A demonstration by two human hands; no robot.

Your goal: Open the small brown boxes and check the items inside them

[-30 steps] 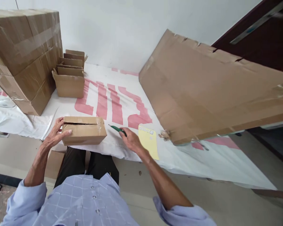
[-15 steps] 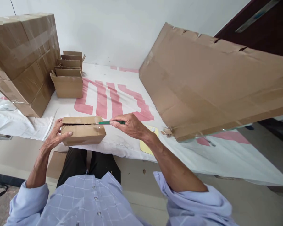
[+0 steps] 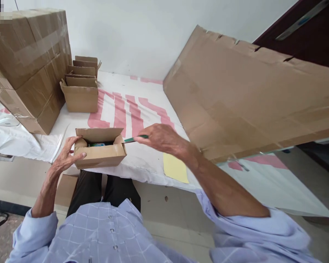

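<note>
A small cardboard box (image 3: 101, 157) rests at the table's front edge, its far flap raised and its top partly open. Inside it a bit of green and blue packaging (image 3: 98, 145) shows. My left hand (image 3: 67, 155) grips the box's left end, thumb on the near side and fingers at the back corner. In my right hand (image 3: 160, 138) is a green-handled box cutter (image 3: 133, 139), its tip at the box's right end near the top corner. The fingers of that hand are wrapped round the handle.
Taped cartons (image 3: 30, 69) are stacked at the left. Several small boxes with raised flaps (image 3: 82, 98) stand beside them. A large cardboard sheet or carton side (image 3: 244, 95) leans at the right. Yellow paper (image 3: 176, 168) lies at the front edge of the cloth-covered table (image 3: 142, 164).
The box's top seam has come apart; its far flap now stands up and the contents show. My right hand with the box cutter has moved right, to the box's end.
</note>
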